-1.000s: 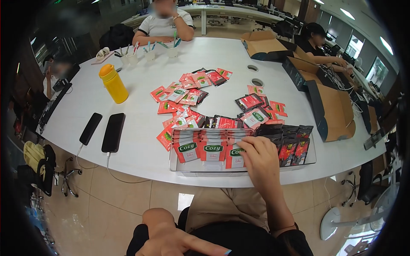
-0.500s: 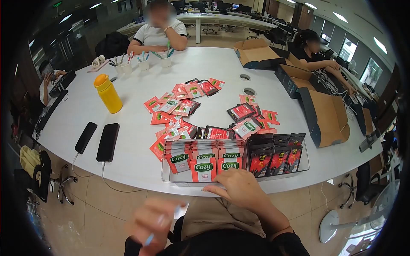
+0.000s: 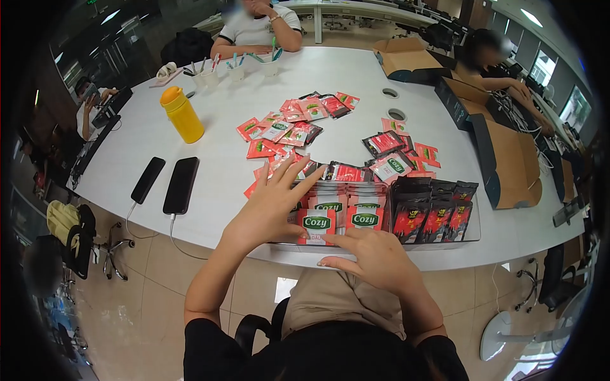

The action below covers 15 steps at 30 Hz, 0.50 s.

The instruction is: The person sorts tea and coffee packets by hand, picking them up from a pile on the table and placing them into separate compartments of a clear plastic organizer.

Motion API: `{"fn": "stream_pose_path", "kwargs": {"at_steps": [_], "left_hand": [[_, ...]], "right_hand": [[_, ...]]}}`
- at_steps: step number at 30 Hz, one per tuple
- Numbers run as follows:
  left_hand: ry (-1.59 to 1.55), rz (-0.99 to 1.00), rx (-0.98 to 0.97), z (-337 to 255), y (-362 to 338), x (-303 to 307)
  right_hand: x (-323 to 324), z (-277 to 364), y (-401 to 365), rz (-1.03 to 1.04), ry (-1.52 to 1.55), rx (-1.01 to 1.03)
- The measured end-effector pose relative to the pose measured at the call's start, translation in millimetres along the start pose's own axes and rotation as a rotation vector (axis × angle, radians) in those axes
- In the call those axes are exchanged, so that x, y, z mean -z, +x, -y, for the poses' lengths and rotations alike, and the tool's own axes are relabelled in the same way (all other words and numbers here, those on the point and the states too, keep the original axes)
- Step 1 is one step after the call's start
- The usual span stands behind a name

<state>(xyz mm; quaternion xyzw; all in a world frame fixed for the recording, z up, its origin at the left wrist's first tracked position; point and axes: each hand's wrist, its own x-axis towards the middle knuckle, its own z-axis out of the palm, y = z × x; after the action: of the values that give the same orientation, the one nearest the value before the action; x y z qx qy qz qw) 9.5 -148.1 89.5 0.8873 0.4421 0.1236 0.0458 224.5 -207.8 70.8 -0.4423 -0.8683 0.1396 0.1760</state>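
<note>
Along the counter's [image 3: 222, 127] near edge, a clear tray [image 3: 474, 232] holds two foremost Cozy packets [image 3: 365, 218] and three foremost black sachets [image 3: 436, 221], more behind each; the left hand [image 3: 262, 211], fingers spread and released, hides the tray's left end, while the right hand [image 3: 380, 257] lies loosely open against the packets' lower front. Beyond lie loose sachets [image 3: 391, 167], too overlapped to count, with two phones [image 3: 181, 185] and one yellow bottle [image 3: 182, 117] toward the counter's left edge.

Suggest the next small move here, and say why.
Perhaps press the front-left Cozy sachet back toward the sachet behind: it stands forward and lower, and the left hand and right hand both have fingers at its lower part.
</note>
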Motion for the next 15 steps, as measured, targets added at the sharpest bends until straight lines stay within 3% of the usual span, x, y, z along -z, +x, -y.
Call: {"fn": "stream_pose_path", "kwargs": {"at_steps": [6,9,11,15], "left_hand": [[0.051,0.021,0.010,0,9,-16],[0.086,-0.059,-0.041,4,7,-22],[0.067,0.005,-0.009,2,5,-15],[0.122,0.003,-0.002,-3,4,-11]], "right_hand": [[-5,-1,4,0.041,-0.051,-0.016],[-7,-1,4,0.024,-0.066,-0.019],[-7,-1,4,0.032,-0.044,-0.033],[0,-5,8,0.166,0.079,-0.027]]}}
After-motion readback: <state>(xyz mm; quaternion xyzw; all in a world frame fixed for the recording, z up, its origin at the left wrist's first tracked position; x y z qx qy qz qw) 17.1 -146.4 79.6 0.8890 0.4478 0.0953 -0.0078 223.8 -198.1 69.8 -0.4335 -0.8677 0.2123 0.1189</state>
